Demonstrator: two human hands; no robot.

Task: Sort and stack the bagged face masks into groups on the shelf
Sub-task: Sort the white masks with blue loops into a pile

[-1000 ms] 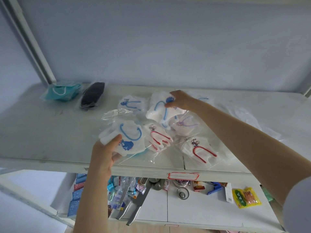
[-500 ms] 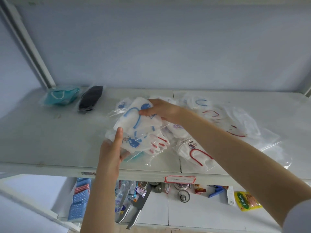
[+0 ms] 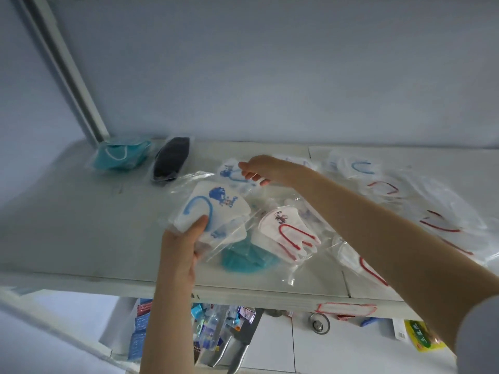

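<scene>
My left hand [image 3: 179, 245] grips a small stack of bagged white masks with blue loops and blue print [image 3: 213, 209] just above the shelf [image 3: 81, 225]. My right hand [image 3: 260, 170] reaches over the pile and pinches another bagged blue-loop mask [image 3: 231, 175] further back. A bagged red-loop mask [image 3: 289, 230] lies right of the stack, and a teal mask [image 3: 247, 259] lies under it. More bagged red-loop masks [image 3: 437, 222] and a blue-loop one [image 3: 360, 167] are spread to the right. A bagged teal mask [image 3: 121, 155] and a black mask [image 3: 171, 161] sit at the back left.
A white upright post [image 3: 67, 68] rises at the back left against the pale wall. Below the shelf's front edge, a lower shelf holds knives [image 3: 235, 344], small packets [image 3: 140, 330] and a yellow-green pouch [image 3: 424, 337].
My right hand laid a blue-loop mask onto the one in my left hand, let go and moved back to another blue-loop mask. The view shifted left.
</scene>
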